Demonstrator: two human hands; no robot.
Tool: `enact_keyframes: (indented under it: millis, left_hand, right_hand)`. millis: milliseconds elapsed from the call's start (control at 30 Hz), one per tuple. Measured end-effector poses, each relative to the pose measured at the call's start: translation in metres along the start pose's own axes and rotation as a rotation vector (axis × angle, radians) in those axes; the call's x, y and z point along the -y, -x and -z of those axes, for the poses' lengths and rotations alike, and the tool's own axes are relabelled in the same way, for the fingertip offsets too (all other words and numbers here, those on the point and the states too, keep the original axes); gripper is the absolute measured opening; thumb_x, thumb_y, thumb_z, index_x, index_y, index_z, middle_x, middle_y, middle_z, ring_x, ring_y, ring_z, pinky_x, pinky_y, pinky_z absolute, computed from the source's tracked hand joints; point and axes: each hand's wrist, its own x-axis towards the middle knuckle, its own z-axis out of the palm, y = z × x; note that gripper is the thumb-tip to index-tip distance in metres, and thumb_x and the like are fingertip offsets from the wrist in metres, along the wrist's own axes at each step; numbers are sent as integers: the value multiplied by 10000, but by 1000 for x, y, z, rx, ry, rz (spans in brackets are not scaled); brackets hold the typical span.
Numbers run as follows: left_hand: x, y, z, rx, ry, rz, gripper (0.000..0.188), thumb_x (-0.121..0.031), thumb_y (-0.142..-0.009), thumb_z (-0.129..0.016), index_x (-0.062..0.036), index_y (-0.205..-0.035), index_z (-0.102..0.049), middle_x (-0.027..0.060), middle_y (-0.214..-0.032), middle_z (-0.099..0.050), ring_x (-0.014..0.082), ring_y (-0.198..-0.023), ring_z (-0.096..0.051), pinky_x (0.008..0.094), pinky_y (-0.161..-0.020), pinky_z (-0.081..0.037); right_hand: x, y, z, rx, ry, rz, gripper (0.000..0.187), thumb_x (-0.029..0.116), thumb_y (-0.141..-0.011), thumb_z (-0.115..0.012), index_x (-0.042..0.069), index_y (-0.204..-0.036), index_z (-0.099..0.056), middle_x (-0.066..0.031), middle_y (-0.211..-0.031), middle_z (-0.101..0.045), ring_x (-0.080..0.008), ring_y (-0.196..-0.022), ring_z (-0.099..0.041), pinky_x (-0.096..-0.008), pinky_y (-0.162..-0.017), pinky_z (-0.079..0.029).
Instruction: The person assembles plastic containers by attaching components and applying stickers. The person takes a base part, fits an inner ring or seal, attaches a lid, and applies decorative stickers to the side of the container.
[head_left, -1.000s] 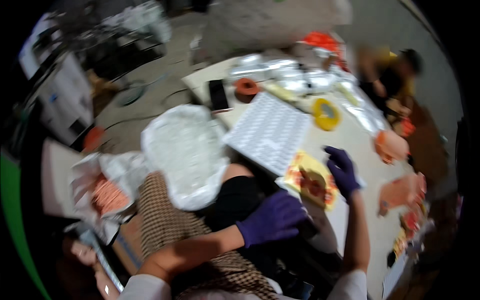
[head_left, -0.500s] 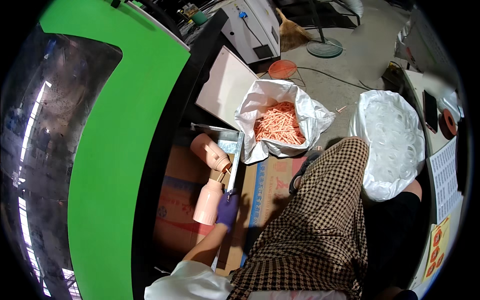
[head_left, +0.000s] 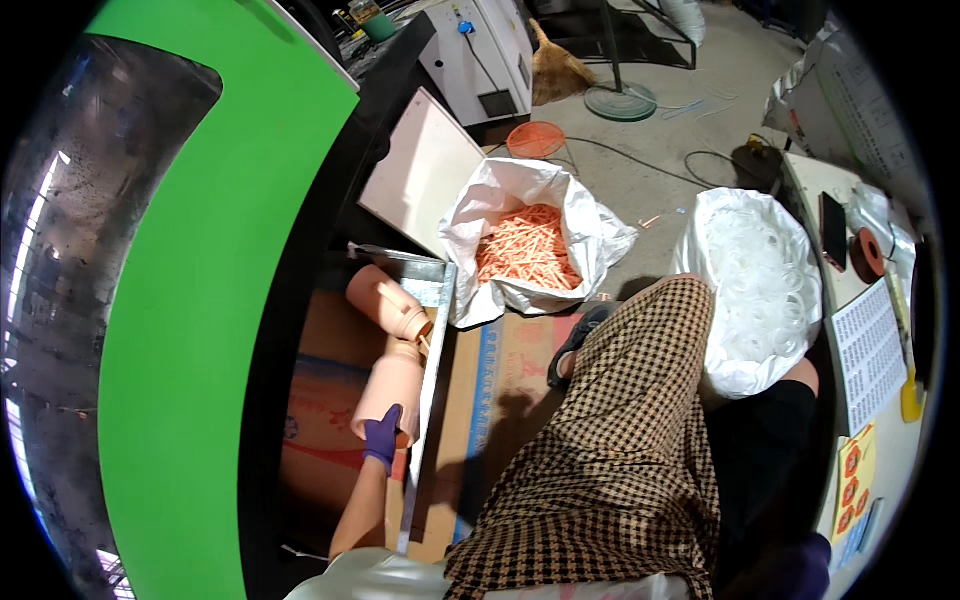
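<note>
Fingers of the purple-gloved left hand (head_left: pixel 380 440), in the head view, are clamped on the lower end of a peach plastic bottle (head_left: pixel 388 388), which lies just beside a metal rail (head_left: pixel 431 375), its neck near a second peach bottle (head_left: pixel 383 300); the right hand (head_left: pixel 808 568) is dim, fingers indistinguishable.
</note>
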Motion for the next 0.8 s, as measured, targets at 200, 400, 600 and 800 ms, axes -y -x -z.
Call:
enact_keyframes:
  millis: [200, 400, 600, 800]
  left_hand:
    - [-206, 136, -80, 521, -35, -513, 390, -84, -910, -699, 45, -1270, -620, 120, -1153, -696, 197, -1029, -665, 326, -897, -512]
    - [-134, 102, -178, 946, -280, -714, 710, -373, -973, -614, -103, -1561, -323, 122, -1588, -365, 275, -1470, -328, 418, -1226, -220]
    - [-166, 77, -201, 623, -331, -782, 942, -289, -785, -805, 12, -1518, -296, 249, -1524, -381, 346, -1409, -401, 437, -1153, -326]
    - [-276, 179, -223, 721, -492, -1309, 1038, -347, -702, -878, 55, -1478, -317, 295, -1459, -379, 500, -1342, -392, 561, -1130, -318]
  right_hand:
    - [-92, 65, 17, -1003, 82, -591, 1124, 260, -726, -889, -44, -1566, -207, -168, -1338, -516, -247, -1172, -531, -393, -1055, -409]
    - [-155, 50, 38, -1312, -28, -380, 1100, 139, -696, -885, 31, -1565, -218, -171, -1438, -466, -258, -1330, -470, -398, -1113, -384]
    - [-169, 53, 23, -1278, 627, -421, 876, 178, -704, -879, -37, -1428, -434, -156, -1257, -593, -247, -1178, -597, -385, -1026, -479]
    - [-196, 8, 33, -999, 821, -561, 636, 193, -868, -747, -31, -1397, -475, -156, -1183, -606, -298, -1141, -605, -381, -993, -491]
